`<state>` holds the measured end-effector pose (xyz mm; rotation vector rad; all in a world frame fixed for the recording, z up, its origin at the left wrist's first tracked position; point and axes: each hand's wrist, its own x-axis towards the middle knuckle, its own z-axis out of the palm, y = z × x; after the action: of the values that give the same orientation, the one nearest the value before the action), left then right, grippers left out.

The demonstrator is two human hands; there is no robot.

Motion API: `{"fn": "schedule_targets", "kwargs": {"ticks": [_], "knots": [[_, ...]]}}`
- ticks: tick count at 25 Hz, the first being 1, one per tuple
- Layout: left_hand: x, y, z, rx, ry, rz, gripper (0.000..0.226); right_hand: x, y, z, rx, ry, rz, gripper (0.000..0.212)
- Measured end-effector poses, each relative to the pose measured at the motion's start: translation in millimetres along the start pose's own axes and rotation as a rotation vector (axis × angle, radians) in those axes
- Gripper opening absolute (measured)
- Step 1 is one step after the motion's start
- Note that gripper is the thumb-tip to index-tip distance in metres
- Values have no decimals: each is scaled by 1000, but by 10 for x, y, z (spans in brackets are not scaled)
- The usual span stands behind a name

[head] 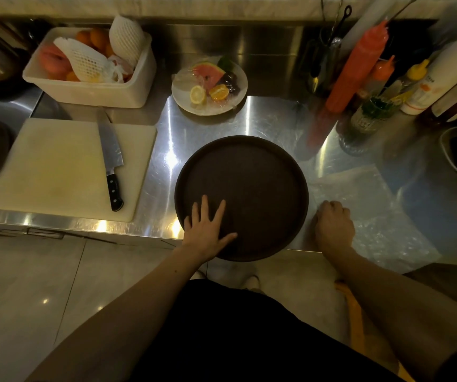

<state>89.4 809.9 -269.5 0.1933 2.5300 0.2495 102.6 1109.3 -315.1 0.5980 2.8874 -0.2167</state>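
Observation:
A round dark brown tray [252,172] lies on the steel counter, its near rim hanging slightly over the counter's front edge. My left hand [208,227] rests flat on the tray's near left part, fingers straight and spread. My right hand [333,226] sits on the counter just right of the tray with its fingers curled under; it lies at the near corner of a sheet of clear plastic film [365,205], and whether it pinches the film is hidden.
A white cutting board [56,166] with a black-handled knife [111,164] lies at left. Behind are a white tub of fruit [89,86] and a plate of cut fruit [209,86]. Sauce bottles [357,64] and a glass [368,119] crowd the back right.

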Motion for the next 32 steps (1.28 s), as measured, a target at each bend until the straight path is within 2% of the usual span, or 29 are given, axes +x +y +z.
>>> {"fn": "schedule_targets", "kwargs": {"ticks": [5, 9, 12, 16, 18, 29, 32], "knots": [[138, -20, 82, 4, -71, -7, 120, -15, 64, 14, 54, -55, -105, 29], [320, 26, 30, 3, -87, 29, 126, 54, 77, 6, 98, -21, -86, 22], [428, 58, 118, 18, -128, 15, 119, 102, 52, 43, 133, -11, -70, 20], [457, 55, 262, 18, -98, -13, 90, 148, -4, 57, 214, 19, -25, 17], [470, 57, 280, 8, -79, -19, 84, 189, -52, 51, 266, 30, 7, 16], [574, 84, 250, -59, -79, -37, 81, 242, -197, -40, 474, 63, 128, 18], [577, 89, 239, -56, -88, -42, 81, 290, -253, -126, 500, 135, 124, 17]]}}
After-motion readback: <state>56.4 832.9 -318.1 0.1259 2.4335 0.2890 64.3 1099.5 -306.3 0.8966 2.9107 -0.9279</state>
